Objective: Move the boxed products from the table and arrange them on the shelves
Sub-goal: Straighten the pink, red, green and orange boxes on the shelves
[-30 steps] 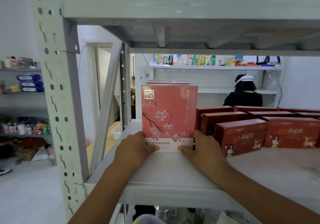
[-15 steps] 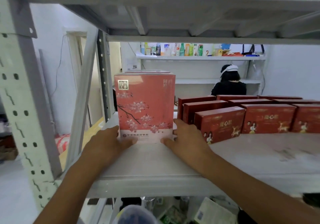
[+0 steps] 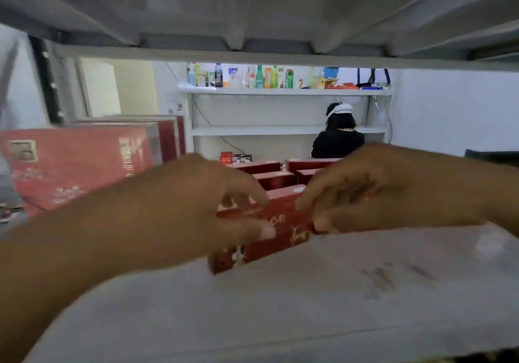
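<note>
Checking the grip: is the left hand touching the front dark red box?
Touching. Head view: left hand grips front dark red box, thumb on its face.

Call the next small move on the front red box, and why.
Probably square it up: the left hand and right hand grip the front red box, which sits skewed on the shelf against the rows of red boxes behind. Motion blur makes this rough.
</note>
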